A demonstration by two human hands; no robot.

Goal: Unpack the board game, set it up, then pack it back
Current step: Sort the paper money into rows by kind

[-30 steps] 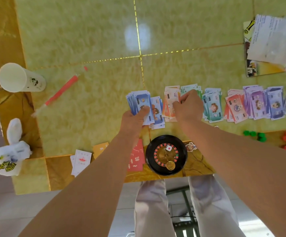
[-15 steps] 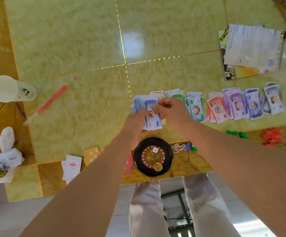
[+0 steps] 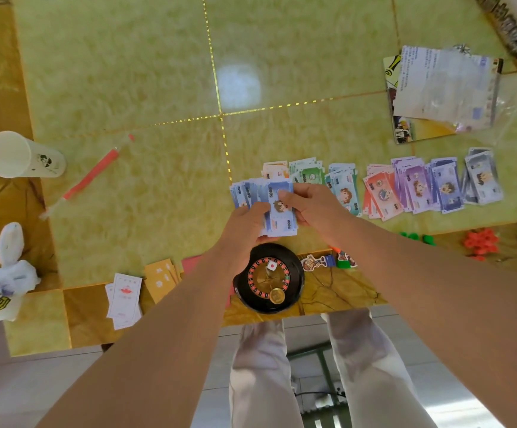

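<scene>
**Both hands on the blue notes**

The right hand (image 3: 316, 205) has come across from the orange pile to join the left hand (image 3: 245, 223) on the fan of blue paper play-money notes (image 3: 277, 208), over the yellow-green marbled table (image 3: 127, 88). Both hands' fingers curl round the notes. Nearer the person stands the black round roulette wheel (image 3: 269, 278), and coloured note piles (image 3: 414, 186) lie to the right.

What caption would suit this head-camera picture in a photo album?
The left hand and right hand grip a fan of blue play money near the roulette wheel, other note piles alongside.
</scene>
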